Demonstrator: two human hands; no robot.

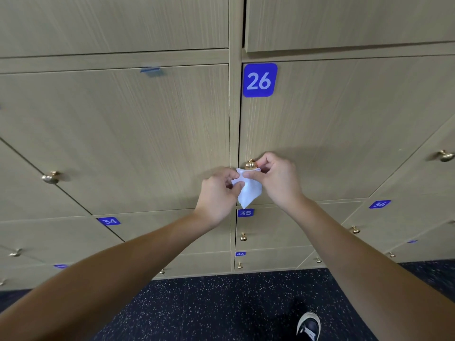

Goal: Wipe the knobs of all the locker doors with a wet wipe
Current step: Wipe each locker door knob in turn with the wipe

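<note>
Fingers (242, 177) of both hands pinched on the wet wipe (248, 190), just below the brass knob (250, 164) of locker door 26 (332, 129). Left hand (218, 193) gripping the wipe's left edge, thumb and forefinger closed on the fabric; right hand (277, 179) holding the upper right corner, curled close beside the knob and partly wrapping round it from the right. Hard to tell whether the right fingers actually touch the brass or only hover next to it. Wipe hanging down in a loose point, long axis roughly vertical, top edge bunched just under the knob.

Key relation: knob lies directly above the wipe, nearer the right hand than the left. Likely step: spreading or refolding the wipe before wrapping it over the knob, so a short upward lift should bring cloth onto brass.

Plenty of knobs visible around: one on the door to the left (51, 177), one far right (446, 156), more on the lower rows near labels 34 (109, 221), 35 (245, 213) and 36 (379, 204). Impossible to judge which are already wiped.
</note>
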